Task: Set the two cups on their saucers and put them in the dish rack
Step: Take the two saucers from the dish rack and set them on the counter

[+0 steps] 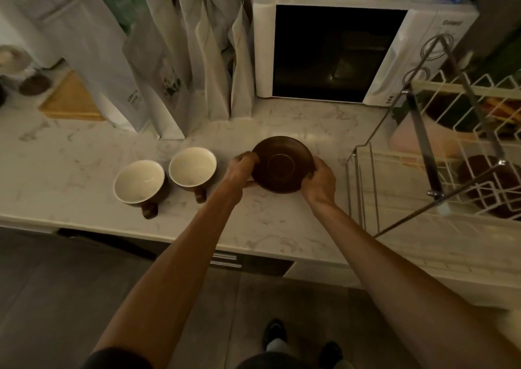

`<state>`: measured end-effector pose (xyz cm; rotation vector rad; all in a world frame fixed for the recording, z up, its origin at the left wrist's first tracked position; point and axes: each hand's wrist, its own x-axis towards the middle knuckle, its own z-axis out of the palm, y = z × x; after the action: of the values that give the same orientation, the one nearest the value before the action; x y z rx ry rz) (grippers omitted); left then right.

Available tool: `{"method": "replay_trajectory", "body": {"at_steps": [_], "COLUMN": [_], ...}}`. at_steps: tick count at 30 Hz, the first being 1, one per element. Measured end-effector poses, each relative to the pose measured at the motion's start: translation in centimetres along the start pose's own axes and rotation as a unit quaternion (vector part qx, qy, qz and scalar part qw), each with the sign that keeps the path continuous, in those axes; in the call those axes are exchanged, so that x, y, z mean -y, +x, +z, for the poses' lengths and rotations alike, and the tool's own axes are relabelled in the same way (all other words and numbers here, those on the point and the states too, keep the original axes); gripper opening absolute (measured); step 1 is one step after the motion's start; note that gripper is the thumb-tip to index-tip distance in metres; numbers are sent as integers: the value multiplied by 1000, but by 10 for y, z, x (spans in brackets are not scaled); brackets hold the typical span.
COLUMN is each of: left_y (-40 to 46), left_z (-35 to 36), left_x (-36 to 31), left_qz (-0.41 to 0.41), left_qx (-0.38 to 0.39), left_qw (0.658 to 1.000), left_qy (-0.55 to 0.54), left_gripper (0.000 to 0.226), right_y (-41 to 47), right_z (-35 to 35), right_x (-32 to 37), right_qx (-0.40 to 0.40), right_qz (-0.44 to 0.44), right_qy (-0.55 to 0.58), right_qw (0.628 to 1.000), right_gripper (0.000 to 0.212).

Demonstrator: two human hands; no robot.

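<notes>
Both hands on the brown saucer (282, 165) at counter centre: left hand (242, 168) grips the rim at 9 o'clock with curled fingers, right hand (319, 181) curls round the rim at 4 o'clock. A second rim edge seems to peek out under the left thumb, so this may be two saucers stacked; can't tell for sure. Saucer looks tilted slightly toward the camera, likely just off the counter (84, 154). Two cups, cream inside and brown outside, sit upright at 9 o'clock of the saucer: near cup (192, 166) just beside the left hand, far cup (139, 181) touching or nearly touching it further left. Both handles point to 6 o'clock, toward the counter edge. Left hand is the nearer one to the cups, so cup transfer probably falls to it. Dish rack (462, 154) stands at 3 o'clock, close to the right hand, with dark items already in it. Open counter lies between saucer and rack, and in front toward the edge; paper bags (180, 81) and microwave (338, 53) close off 12 o'clock.
</notes>
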<state>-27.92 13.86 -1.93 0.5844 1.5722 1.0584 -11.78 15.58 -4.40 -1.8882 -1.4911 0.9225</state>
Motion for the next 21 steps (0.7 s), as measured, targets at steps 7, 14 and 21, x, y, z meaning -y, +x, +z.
{"method": "replay_trajectory", "body": {"at_steps": [7,14,21], "left_y": [18,29,35], "left_z": [6,6,6], "left_x": [-2,2,4], "left_qz": [-11,-18,-13], "left_qx": [-17,-26,-7], "left_qw": [1000,999,999], "left_qy": [5,18,31], "left_gripper": [15,12,15], "right_y": [15,20,20], "right_z": [4,8,11], "right_x": [6,4,3], "right_qx": [7,14,21], "right_qz": [2,10,24], "right_qy": [-3,-10,-9], "right_qw": [1000,1000,999], "right_gripper": [44,45,47]}}
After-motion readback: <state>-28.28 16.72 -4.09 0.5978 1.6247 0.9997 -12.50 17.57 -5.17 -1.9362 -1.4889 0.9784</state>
